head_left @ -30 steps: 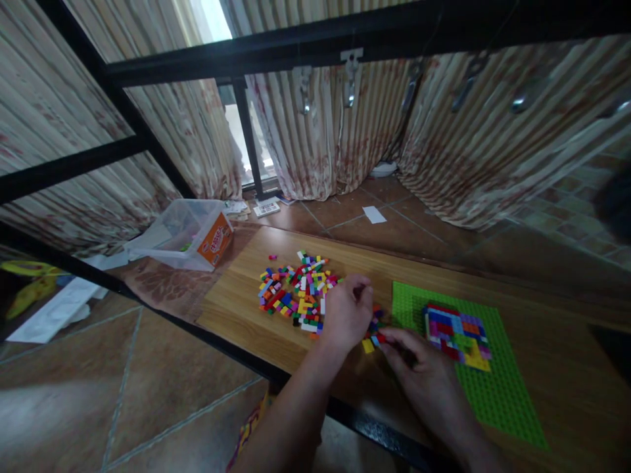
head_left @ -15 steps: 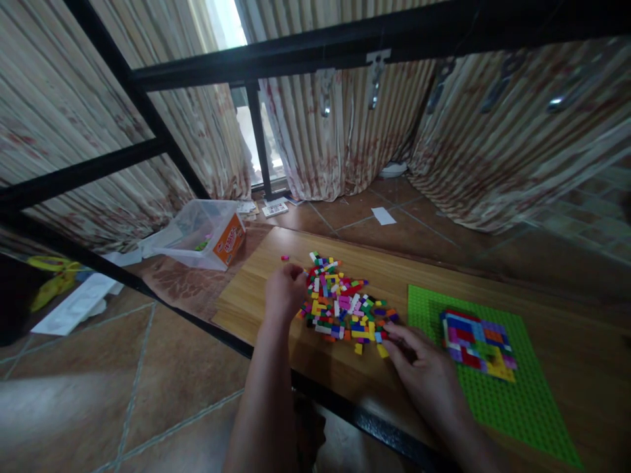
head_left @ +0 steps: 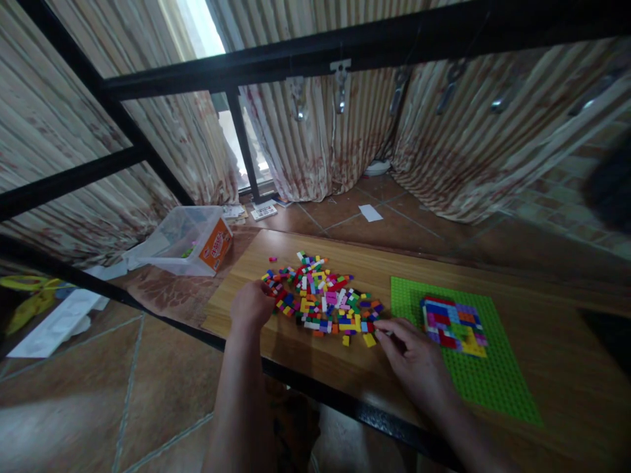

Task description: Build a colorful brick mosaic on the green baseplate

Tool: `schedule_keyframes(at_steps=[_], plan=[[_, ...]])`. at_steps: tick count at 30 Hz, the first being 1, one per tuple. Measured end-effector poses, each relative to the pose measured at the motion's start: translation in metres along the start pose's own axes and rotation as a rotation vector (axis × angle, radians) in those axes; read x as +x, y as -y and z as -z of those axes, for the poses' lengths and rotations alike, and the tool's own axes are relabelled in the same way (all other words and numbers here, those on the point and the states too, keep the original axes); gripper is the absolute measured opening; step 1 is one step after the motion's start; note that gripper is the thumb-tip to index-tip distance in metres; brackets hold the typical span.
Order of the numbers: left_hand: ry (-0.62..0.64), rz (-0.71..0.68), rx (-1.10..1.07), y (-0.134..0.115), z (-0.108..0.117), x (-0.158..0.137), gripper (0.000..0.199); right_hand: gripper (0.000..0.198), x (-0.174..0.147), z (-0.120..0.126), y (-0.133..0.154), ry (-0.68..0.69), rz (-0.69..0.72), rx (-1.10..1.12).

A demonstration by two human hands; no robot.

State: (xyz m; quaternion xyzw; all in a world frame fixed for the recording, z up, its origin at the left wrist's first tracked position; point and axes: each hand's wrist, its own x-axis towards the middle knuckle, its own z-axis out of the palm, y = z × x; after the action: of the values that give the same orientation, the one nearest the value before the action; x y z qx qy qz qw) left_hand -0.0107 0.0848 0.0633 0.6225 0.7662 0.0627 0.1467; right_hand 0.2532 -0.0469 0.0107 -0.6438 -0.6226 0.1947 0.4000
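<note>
A heap of small multicoloured toy bricks lies spread over the wooden table. My left hand is at the heap's left edge, fingers curled inward; whatever they hold is hidden. At the right edge of the heap, my right hand pinches a small light-coloured toy brick between thumb and forefinger, just beside some red and yellow bricks. Right of that hand, a green baseplate carries a low block of joined bricks in red, blue, purple, orange and yellow.
A clear plastic box with an orange label stands beyond the table's left end, with a few bricks inside. A black metal bar with hanging hooks crosses above. Paper lies on the tiled floor by the curtains.
The view has shifted, so most things sit further left. My left hand has drawn leftward from the heap, uncovering bricks at its left side. My right hand stays by the heap's right edge.
</note>
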Motion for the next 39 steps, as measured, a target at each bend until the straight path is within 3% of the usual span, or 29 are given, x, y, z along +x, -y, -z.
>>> schedule_keyframes(at_steps=[19, 27, 30, 33, 36, 39], plan=[[0.046, -0.106, 0.124, -0.019, -0.008, 0.01, 0.02, 0.016, 0.002, 0.006, -0.001, -0.015, 0.038, -0.016], [0.063, -0.068, 0.181, -0.025, -0.001, 0.01, 0.024, 0.016, 0.003, 0.009, 0.002, -0.004, 0.036, -0.031], [0.014, -0.053, 0.147, -0.026, 0.004, 0.01, 0.025, 0.017, 0.003, 0.01, 0.003, -0.01, 0.04, -0.029], [-0.117, -0.053, 0.049, -0.034, 0.008, 0.004, 0.028, 0.018, 0.005, 0.017, 0.003, -0.047, 0.067, -0.024], [-0.196, -0.175, -0.184, -0.057, 0.0, -0.014, 0.026, 0.019, 0.01, 0.036, 0.0, -0.164, 0.069, -0.013], [-0.113, -0.534, -0.422, -0.093, -0.024, -0.045, 0.018, 0.018, 0.015, 0.064, -0.01, -0.39, -0.012, 0.065]])
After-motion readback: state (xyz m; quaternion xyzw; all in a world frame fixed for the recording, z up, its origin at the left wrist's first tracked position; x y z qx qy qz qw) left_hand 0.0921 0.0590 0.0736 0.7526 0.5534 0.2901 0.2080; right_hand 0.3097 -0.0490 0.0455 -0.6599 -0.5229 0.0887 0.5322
